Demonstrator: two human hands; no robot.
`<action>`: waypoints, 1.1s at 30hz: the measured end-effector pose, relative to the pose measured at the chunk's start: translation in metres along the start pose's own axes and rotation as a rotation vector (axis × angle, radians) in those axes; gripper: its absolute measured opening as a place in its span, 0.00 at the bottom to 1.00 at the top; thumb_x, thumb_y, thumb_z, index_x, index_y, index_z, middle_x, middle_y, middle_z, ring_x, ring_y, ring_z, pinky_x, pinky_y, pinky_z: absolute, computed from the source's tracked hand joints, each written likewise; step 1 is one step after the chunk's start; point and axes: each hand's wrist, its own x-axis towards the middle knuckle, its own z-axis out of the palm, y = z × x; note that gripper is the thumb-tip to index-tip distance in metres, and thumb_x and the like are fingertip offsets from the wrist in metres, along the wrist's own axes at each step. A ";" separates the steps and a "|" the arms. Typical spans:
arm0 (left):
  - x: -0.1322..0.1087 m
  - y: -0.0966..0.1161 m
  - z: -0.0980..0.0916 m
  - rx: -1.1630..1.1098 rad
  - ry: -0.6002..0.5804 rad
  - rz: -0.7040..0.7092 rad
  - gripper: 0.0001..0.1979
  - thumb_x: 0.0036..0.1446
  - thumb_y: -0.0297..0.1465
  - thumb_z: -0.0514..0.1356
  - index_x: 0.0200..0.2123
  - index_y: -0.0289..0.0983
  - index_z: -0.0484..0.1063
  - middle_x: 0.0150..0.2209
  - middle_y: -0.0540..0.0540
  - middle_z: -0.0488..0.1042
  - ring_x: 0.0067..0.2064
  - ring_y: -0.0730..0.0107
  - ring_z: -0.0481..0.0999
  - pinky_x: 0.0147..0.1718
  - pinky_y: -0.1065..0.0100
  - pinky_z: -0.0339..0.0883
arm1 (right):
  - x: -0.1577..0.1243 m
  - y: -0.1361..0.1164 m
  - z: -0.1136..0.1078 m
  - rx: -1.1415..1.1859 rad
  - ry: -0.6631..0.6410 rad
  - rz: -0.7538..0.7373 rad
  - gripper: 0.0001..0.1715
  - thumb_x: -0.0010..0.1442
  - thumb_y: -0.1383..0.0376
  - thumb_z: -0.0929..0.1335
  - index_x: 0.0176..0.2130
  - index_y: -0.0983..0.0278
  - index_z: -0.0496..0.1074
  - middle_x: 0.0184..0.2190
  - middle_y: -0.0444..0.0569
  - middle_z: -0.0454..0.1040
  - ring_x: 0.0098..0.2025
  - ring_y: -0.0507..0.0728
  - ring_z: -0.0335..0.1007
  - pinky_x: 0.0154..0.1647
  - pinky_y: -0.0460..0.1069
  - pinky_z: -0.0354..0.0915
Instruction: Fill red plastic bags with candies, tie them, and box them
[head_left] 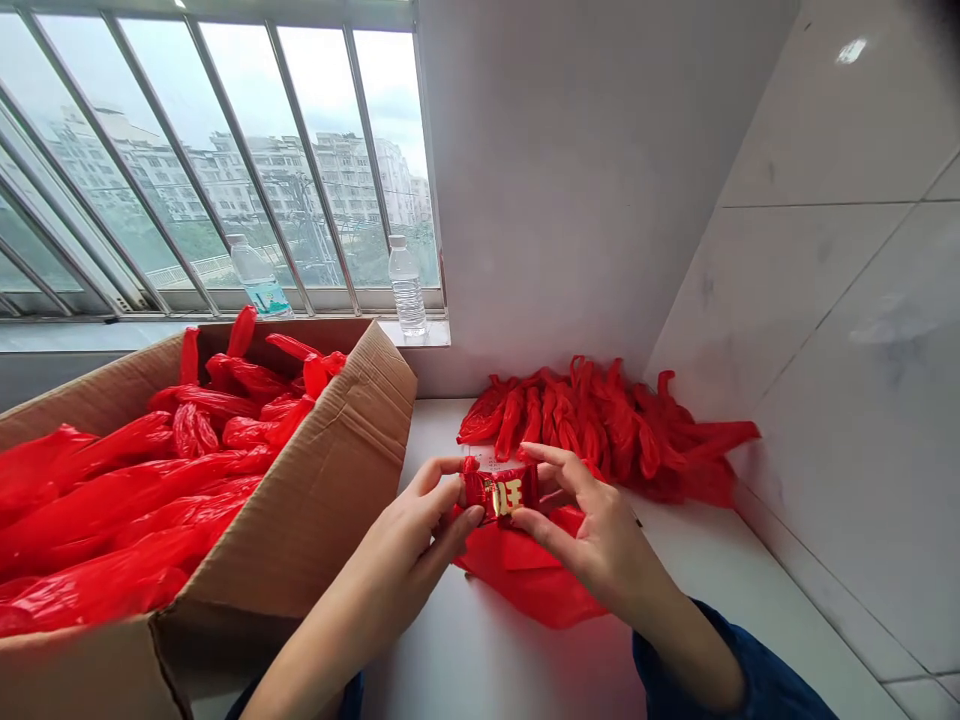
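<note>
Left hand: the left hand (427, 520) pinches the left end of a shiny red wrapped packet (501, 495), thumb on the near side, fingers at the far edge.
Right hand: the right hand (592, 530) has the right end likewise; packet clamped between both.
Packet position: held up in front, gold character facing the viewer, over a red plastic bag (551, 585).
Packet handling: probably light; wrapper looks slick and crinkly, firmness of contents cannot be told. Best hold judged at the two ends, lightly, in case the filling is brittle.
Bag beneath: thin, limp, likely to cling or slide; take by a gathered edge.
Far edge: bunched red bags (592, 420) lie just beyond the hands, limiting reach that way.
Left edge: the cardboard box (337, 490), its wall standing beside the left forearm.
Right edge: tiled wall (862, 400), well apart.
Room: white tabletop (442, 650) shows on the near side, between box and bag.
</note>
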 end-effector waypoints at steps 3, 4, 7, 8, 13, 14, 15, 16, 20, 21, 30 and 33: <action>0.000 -0.002 0.001 0.041 -0.009 -0.018 0.14 0.72 0.38 0.48 0.38 0.40 0.70 0.54 0.46 0.67 0.34 0.75 0.73 0.36 0.71 0.69 | 0.003 0.005 0.001 0.299 -0.057 0.201 0.22 0.66 0.58 0.70 0.59 0.55 0.68 0.38 0.43 0.78 0.40 0.55 0.78 0.44 0.50 0.75; 0.000 -0.002 0.001 0.048 -0.014 -0.019 0.14 0.72 0.38 0.48 0.39 0.40 0.71 0.54 0.45 0.67 0.34 0.75 0.73 0.35 0.71 0.69 | 0.005 0.007 0.001 0.386 -0.066 0.241 0.20 0.66 0.58 0.70 0.56 0.56 0.70 0.36 0.43 0.77 0.40 0.54 0.77 0.43 0.49 0.75; 0.001 -0.001 0.000 0.078 -0.002 -0.004 0.14 0.71 0.37 0.50 0.38 0.40 0.72 0.55 0.45 0.67 0.33 0.76 0.73 0.34 0.71 0.71 | 0.009 0.010 0.001 0.541 -0.062 0.295 0.17 0.62 0.59 0.73 0.51 0.60 0.73 0.33 0.42 0.75 0.37 0.53 0.76 0.41 0.48 0.74; 0.002 0.000 -0.001 0.092 0.015 0.007 0.14 0.71 0.37 0.50 0.38 0.40 0.73 0.54 0.44 0.68 0.32 0.75 0.73 0.35 0.71 0.71 | 0.009 0.011 0.001 0.555 -0.058 0.304 0.17 0.61 0.59 0.73 0.50 0.60 0.74 0.32 0.42 0.74 0.36 0.53 0.75 0.40 0.48 0.74; 0.001 0.005 -0.004 0.154 0.078 0.022 0.13 0.69 0.36 0.53 0.38 0.41 0.76 0.53 0.43 0.71 0.34 0.72 0.76 0.37 0.69 0.75 | 0.008 0.006 -0.006 0.496 -0.070 0.278 0.14 0.61 0.60 0.74 0.47 0.61 0.77 0.32 0.43 0.77 0.36 0.53 0.75 0.40 0.48 0.73; 0.000 0.005 -0.004 0.160 0.079 0.022 0.13 0.69 0.36 0.53 0.38 0.41 0.77 0.53 0.43 0.71 0.34 0.72 0.76 0.37 0.68 0.75 | 0.008 0.005 -0.008 0.481 -0.081 0.266 0.14 0.61 0.60 0.74 0.47 0.61 0.77 0.33 0.44 0.78 0.36 0.53 0.76 0.40 0.48 0.73; 0.000 0.005 -0.004 0.164 0.079 0.020 0.13 0.69 0.36 0.53 0.38 0.41 0.77 0.53 0.44 0.71 0.34 0.72 0.76 0.37 0.68 0.75 | 0.008 0.004 -0.009 0.471 -0.089 0.254 0.13 0.62 0.59 0.73 0.46 0.61 0.78 0.34 0.44 0.79 0.37 0.53 0.76 0.40 0.48 0.73; 0.000 0.005 -0.004 0.167 0.072 0.018 0.13 0.69 0.36 0.53 0.38 0.41 0.77 0.53 0.44 0.71 0.34 0.72 0.76 0.37 0.68 0.75 | 0.007 0.003 -0.010 0.467 -0.093 0.241 0.11 0.64 0.58 0.72 0.44 0.61 0.78 0.35 0.45 0.79 0.38 0.54 0.77 0.41 0.48 0.74; -0.001 0.007 -0.005 0.159 0.043 -0.020 0.13 0.70 0.39 0.53 0.40 0.41 0.76 0.55 0.44 0.70 0.33 0.74 0.75 0.37 0.69 0.74 | 0.008 0.000 -0.010 0.474 -0.065 0.189 0.12 0.67 0.58 0.69 0.37 0.62 0.79 0.33 0.45 0.81 0.40 0.55 0.79 0.42 0.47 0.75; 0.000 0.007 -0.005 0.150 0.051 -0.033 0.13 0.70 0.40 0.53 0.41 0.41 0.75 0.55 0.44 0.70 0.33 0.74 0.75 0.37 0.69 0.74 | 0.008 -0.001 -0.010 0.477 -0.061 0.185 0.11 0.67 0.59 0.69 0.37 0.62 0.79 0.33 0.45 0.81 0.39 0.54 0.79 0.42 0.47 0.75; 0.001 0.010 -0.010 0.023 0.140 0.004 0.13 0.69 0.36 0.55 0.33 0.38 0.73 0.46 0.43 0.72 0.51 0.62 0.74 0.36 0.72 0.72 | 0.007 -0.003 -0.010 0.444 -0.048 0.188 0.10 0.66 0.59 0.71 0.38 0.62 0.82 0.34 0.46 0.82 0.36 0.54 0.79 0.39 0.46 0.76; 0.000 0.010 -0.011 -0.021 0.124 0.006 0.13 0.69 0.36 0.55 0.32 0.38 0.73 0.48 0.43 0.72 0.47 0.65 0.75 0.36 0.72 0.72 | 0.006 -0.002 -0.008 0.473 -0.026 0.205 0.11 0.65 0.58 0.71 0.37 0.62 0.82 0.32 0.46 0.82 0.36 0.55 0.80 0.40 0.48 0.77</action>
